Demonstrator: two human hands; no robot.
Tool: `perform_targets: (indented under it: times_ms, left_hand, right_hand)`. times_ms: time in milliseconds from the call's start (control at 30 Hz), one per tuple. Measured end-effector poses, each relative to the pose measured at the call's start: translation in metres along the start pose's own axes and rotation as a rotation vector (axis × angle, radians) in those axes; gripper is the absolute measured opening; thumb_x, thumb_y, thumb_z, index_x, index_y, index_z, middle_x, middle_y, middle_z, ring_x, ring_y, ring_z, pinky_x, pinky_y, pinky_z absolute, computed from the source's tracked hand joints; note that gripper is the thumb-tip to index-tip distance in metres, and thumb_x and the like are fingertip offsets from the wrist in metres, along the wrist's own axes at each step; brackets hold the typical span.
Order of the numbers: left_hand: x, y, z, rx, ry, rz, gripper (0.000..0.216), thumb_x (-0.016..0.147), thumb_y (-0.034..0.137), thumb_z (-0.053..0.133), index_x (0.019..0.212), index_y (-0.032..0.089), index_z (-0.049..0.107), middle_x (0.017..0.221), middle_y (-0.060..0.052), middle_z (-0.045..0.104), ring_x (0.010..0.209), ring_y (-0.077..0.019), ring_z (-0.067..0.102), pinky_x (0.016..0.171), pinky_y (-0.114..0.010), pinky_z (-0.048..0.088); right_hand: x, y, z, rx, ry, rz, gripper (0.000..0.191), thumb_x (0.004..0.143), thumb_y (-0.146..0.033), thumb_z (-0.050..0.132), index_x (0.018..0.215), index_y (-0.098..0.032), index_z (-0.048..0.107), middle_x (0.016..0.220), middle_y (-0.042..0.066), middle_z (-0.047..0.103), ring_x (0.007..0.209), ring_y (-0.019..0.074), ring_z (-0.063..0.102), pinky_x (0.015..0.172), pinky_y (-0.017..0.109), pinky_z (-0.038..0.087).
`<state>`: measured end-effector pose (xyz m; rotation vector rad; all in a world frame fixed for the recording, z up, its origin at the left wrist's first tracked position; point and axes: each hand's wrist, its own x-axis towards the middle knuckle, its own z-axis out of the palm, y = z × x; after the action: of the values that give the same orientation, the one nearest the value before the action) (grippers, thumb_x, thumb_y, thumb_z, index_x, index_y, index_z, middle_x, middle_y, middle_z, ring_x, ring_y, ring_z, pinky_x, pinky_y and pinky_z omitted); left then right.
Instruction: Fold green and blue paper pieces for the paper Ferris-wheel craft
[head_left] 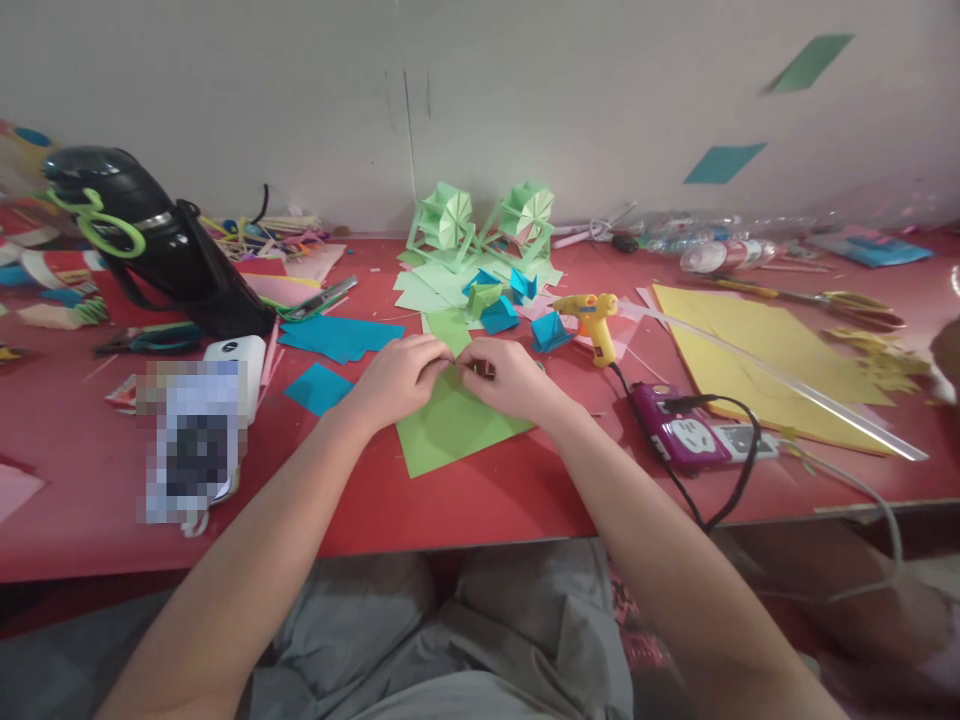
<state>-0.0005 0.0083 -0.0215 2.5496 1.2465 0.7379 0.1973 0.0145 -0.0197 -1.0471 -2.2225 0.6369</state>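
My left hand point(409, 375) and my right hand point(501, 375) meet over a light green sheet of paper point(450, 440) on the red table. The fingers of both are closed in a pinch, fingertips almost touching. What lies between them is too small or hidden to name. Just beyond the hands are several folded blue paper pieces point(551, 332) and a folded green piece point(484, 298). A yellow glue gun point(596, 325) lies right of these. Blue paper sheets point(341, 338) are left of my left hand.
Two green paper models point(448, 218) stand at the back wall. At left are a black bottle point(169, 235) and a phone point(196, 440). At right are a purple power strip point(686, 430), yellow paper point(757, 360), a clear ruler strip point(817, 392) and scissors point(855, 308).
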Motion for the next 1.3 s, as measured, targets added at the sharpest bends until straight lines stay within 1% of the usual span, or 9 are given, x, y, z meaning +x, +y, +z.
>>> perform_targets:
  times_ms: [267, 533, 667, 800, 933, 1033, 1100, 1167, 1300]
  left_hand:
    - [-0.001, -0.017, -0.017, 0.168, 0.077, -0.103, 0.020, 0.092, 0.022, 0.051, 0.084, 0.022, 0.069, 0.088, -0.004, 0.073, 0.088, -0.0248, 0.063, 0.080, -0.038, 0.043]
    - [-0.010, -0.039, -0.038, 0.144, 0.111, -0.306, 0.018, 0.087, 0.023, 0.052, 0.086, 0.022, 0.070, 0.096, -0.006, 0.074, 0.093, -0.0259, 0.066, 0.083, -0.036, 0.046]
    - [-0.012, -0.039, -0.044, 0.143, 0.124, -0.415, 0.018, 0.085, 0.025, 0.052, 0.086, 0.023, 0.070, 0.096, -0.006, 0.075, 0.088, -0.0252, 0.066, 0.077, -0.035, 0.045]
    - [-0.014, -0.044, -0.048, 0.149, 0.169, -0.446, 0.017, 0.083, 0.025, 0.053, 0.083, 0.024, 0.070, 0.087, -0.004, 0.075, 0.078, -0.0242, 0.064, 0.069, -0.033, 0.043]
    - [-0.016, -0.048, -0.051, 0.122, 0.241, -0.470, 0.015, 0.081, 0.026, 0.055, 0.079, 0.024, 0.070, 0.073, -0.002, 0.071, 0.063, -0.0207, 0.058, 0.062, -0.032, 0.041]
    - [-0.015, -0.046, -0.051, 0.082, 0.251, -0.457, 0.014, 0.081, 0.026, 0.055, 0.078, 0.023, 0.068, 0.067, -0.001, 0.068, 0.057, -0.0183, 0.053, 0.059, -0.030, 0.040]
    - [-0.014, -0.045, -0.049, 0.056, 0.252, -0.432, 0.014, 0.081, 0.026, 0.055, 0.079, 0.023, 0.068, 0.072, -0.002, 0.070, 0.060, -0.0185, 0.055, 0.060, -0.030, 0.041]
    - [-0.014, -0.044, -0.047, 0.036, 0.241, -0.418, 0.014, 0.082, 0.026, 0.054, 0.080, 0.022, 0.068, 0.075, -0.003, 0.071, 0.066, -0.0199, 0.058, 0.062, -0.031, 0.043]
    - [-0.013, -0.040, -0.039, 0.003, 0.200, -0.346, 0.016, 0.085, 0.027, 0.055, 0.088, 0.021, 0.069, 0.093, -0.005, 0.073, 0.088, -0.0237, 0.065, 0.079, -0.034, 0.049]
  right_hand:
    - [-0.001, 0.007, -0.005, -0.016, -0.025, 0.039, 0.012, 0.079, -0.016, 0.053, 0.073, -0.016, 0.063, 0.072, 0.002, 0.062, 0.064, 0.0118, 0.051, 0.061, 0.025, 0.034]
    - [-0.003, 0.021, -0.021, -0.001, -0.010, 0.147, 0.012, 0.077, -0.018, 0.053, 0.068, -0.016, 0.062, 0.066, 0.002, 0.062, 0.061, 0.0122, 0.051, 0.062, 0.027, 0.038]
    - [-0.002, 0.027, -0.023, -0.023, 0.071, 0.209, 0.014, 0.078, -0.021, 0.055, 0.072, -0.016, 0.066, 0.070, 0.003, 0.066, 0.062, 0.0136, 0.053, 0.061, 0.028, 0.039]
    - [-0.002, 0.030, -0.024, -0.033, 0.156, 0.230, 0.014, 0.079, -0.022, 0.055, 0.073, -0.016, 0.067, 0.067, 0.002, 0.065, 0.061, 0.0140, 0.054, 0.060, 0.028, 0.039]
    - [-0.001, 0.032, -0.025, -0.019, 0.326, 0.243, 0.012, 0.078, -0.022, 0.057, 0.070, -0.017, 0.064, 0.065, 0.002, 0.062, 0.061, 0.0142, 0.053, 0.060, 0.029, 0.040]
    - [0.001, 0.029, -0.023, 0.105, 0.427, 0.205, 0.021, 0.086, -0.035, 0.058, 0.081, -0.016, 0.068, 0.073, 0.004, 0.066, 0.066, 0.0151, 0.058, 0.063, 0.029, 0.044]
    - [0.002, 0.025, -0.019, 0.216, 0.399, 0.203, 0.032, 0.087, -0.046, 0.060, 0.093, -0.016, 0.069, 0.081, 0.006, 0.069, 0.072, 0.0159, 0.061, 0.065, 0.028, 0.047]
    - [0.003, 0.021, -0.015, 0.328, 0.329, 0.231, 0.037, 0.084, -0.050, 0.065, 0.097, -0.016, 0.069, 0.079, 0.006, 0.069, 0.069, 0.0160, 0.062, 0.062, 0.028, 0.049]
    - [0.002, 0.019, -0.008, 0.390, 0.227, 0.224, 0.027, 0.085, -0.042, 0.063, 0.086, -0.016, 0.068, 0.067, 0.003, 0.065, 0.059, 0.0153, 0.060, 0.057, 0.029, 0.049]
